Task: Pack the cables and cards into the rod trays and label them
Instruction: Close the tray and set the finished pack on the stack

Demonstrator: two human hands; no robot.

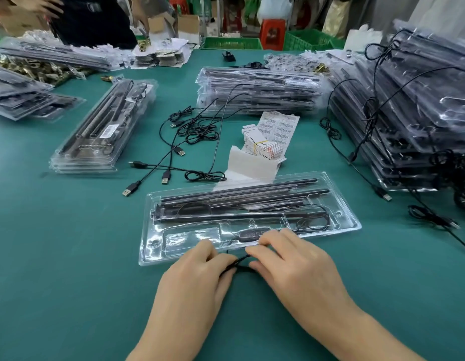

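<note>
A clear plastic rod tray point(340, 204) lies in front of me on the green table, with black rods point(239, 196) in its upper slots and a small controller point(252, 233) in a lower slot. Just below the tray's front edge, my left hand point(197, 277) and my right hand point(294, 267) both pinch a thin black cable point(239, 263) between their fingertips. Behind the tray lie a banded bundle of cards point(260, 145) and sheets of barcode labels point(281, 126). Loose USB cables point(174, 152) are spread to the left of the cards.
Stacks of trays stand at the left point(101, 128), centre back point(257, 89) and right point(413, 113), the right one draped with cables. A white backing strip point(248, 165) lies behind my tray. Another person point(91, 19) stands at the far edge. Green crates point(231, 43) are beyond the table.
</note>
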